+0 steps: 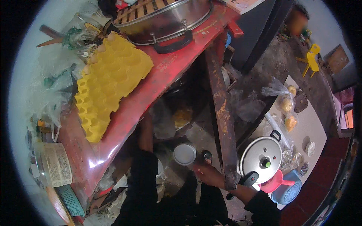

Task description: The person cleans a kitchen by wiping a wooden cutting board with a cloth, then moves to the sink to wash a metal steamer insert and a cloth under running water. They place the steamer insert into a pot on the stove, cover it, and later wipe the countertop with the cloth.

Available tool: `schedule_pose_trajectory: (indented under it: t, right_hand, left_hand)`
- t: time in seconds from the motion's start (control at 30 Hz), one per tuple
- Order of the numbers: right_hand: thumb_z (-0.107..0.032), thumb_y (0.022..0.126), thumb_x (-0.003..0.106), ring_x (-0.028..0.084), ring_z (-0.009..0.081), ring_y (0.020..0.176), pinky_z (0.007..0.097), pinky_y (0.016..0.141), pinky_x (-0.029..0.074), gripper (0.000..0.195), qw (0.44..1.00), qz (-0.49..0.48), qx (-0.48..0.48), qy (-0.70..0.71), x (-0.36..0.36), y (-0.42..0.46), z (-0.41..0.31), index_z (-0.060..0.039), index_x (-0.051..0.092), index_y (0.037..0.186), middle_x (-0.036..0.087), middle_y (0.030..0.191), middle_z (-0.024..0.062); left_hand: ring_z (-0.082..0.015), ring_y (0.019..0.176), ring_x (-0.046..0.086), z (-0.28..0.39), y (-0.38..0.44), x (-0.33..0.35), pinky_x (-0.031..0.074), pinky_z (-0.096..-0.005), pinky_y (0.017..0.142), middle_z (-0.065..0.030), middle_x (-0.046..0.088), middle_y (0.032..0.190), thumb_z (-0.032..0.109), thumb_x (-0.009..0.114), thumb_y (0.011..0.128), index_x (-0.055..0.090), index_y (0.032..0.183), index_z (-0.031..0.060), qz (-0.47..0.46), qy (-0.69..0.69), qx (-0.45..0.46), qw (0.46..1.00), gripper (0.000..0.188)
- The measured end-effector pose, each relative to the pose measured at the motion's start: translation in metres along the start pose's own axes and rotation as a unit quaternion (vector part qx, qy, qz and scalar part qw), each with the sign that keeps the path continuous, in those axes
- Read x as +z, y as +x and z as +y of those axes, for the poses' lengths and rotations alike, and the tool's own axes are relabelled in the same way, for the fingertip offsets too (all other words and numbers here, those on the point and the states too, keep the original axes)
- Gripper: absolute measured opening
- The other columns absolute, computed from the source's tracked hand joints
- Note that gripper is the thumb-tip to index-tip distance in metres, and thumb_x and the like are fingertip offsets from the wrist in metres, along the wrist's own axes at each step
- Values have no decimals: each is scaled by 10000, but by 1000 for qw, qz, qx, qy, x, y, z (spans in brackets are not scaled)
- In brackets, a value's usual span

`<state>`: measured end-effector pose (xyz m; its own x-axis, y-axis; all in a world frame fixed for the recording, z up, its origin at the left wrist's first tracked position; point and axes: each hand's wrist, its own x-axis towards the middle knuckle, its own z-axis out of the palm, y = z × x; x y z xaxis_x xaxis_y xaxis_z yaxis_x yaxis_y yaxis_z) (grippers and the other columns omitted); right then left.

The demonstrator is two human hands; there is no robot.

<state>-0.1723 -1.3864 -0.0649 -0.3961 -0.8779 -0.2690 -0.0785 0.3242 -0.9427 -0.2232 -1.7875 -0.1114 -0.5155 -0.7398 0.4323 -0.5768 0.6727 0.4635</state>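
My right hand is low at the centre, its fingers at the edge of a round, pale container or lid; whether it grips it cannot be told. My left hand reaches into the dark space under the red table; only the forearm shows, and the hand itself is hidden in shadow. Near that space stands a clear plastic bag, with something yellow beside it. A shoe shows just right of the pale round thing.
A rusty table leg stands close by my right forearm. On the table are a yellow egg tray and a large metal steamer. To the right, a pressure cooker, a pink dipper and a blue plastic container stand close together.
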Motion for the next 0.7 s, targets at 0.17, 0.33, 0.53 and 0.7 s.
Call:
schedule_pose_trajectory:
  t: [0.17,0.33,0.53,0.7]
  right_hand:
    - [-120,885,574,648,272,823,356,719,515,145,995,89,-27,47,22,-37,20,-44,582,1007,633,877,137]
    - [-20,850,572,614,200,831,325,700,522,216,978,94,174,72,4,-74,13,-55,549,1062,592,920,73]
    - [-123,916,579,617,212,867,328,740,506,351,934,330,61,124,1,-61,-50,-61,396,1209,602,989,118]
    - [41,860,500,536,201,1120,306,962,419,473,932,349,36,97,21,-36,-59,-31,375,1310,515,1248,117]
  left_hand:
    - [-169,867,550,77,-30,-32,442,-329,802,-69,634,1038,307,558,944,618,1101,-41,-5,-299,-159,941,386]
    - [-165,845,552,86,-85,-65,439,-313,773,-96,656,931,264,519,949,634,1040,-46,-92,-331,-279,897,343]
    - [-133,702,515,117,-136,-155,446,-297,675,-33,609,764,230,488,941,627,933,-37,-108,-438,-233,862,301]
    - [-70,664,461,97,-163,-238,398,-253,604,39,540,714,213,505,932,603,799,18,-192,-411,-201,868,256]
